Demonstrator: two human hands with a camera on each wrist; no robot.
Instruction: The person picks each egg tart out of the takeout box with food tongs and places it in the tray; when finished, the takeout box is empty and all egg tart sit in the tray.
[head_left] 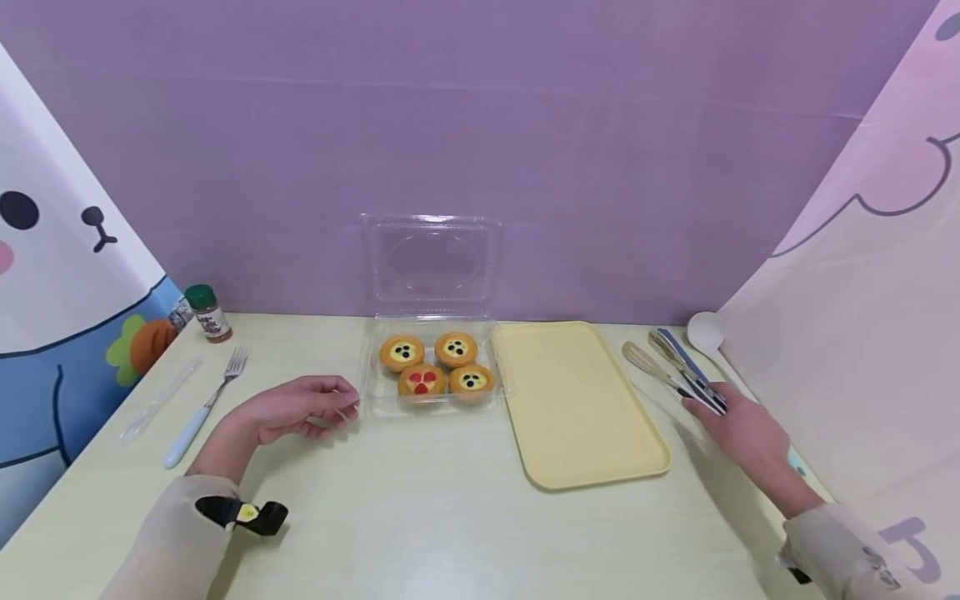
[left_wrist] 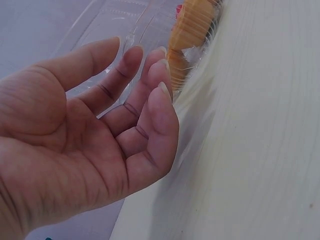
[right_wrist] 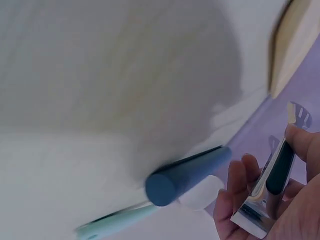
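Note:
My left hand [head_left: 324, 406] rests on the table with its fingers loosely curled and holds nothing. Its fingertips [left_wrist: 159, 75] lie right beside the left edge of a clear plastic container [head_left: 372, 402] with its lid standing open. In the container are several small tarts [head_left: 437, 365], the nearest tart [left_wrist: 191, 26] just past my fingers. My right hand [head_left: 722, 408] grips a pair of metal tongs [head_left: 688, 368] with dark blue grips, right of a yellow tray [head_left: 577, 400]. In the right wrist view the tongs [right_wrist: 270, 192] lie across my curled fingers.
A whisk [head_left: 647, 365] and a white ladle [head_left: 706, 332] lie by the tongs; a blue handle [right_wrist: 187, 175] and a mint handle [right_wrist: 112, 223] lie under my right hand. A fork [head_left: 206, 404], a clear plastic utensil [head_left: 159, 400] and a spice jar [head_left: 207, 313] sit at the left.

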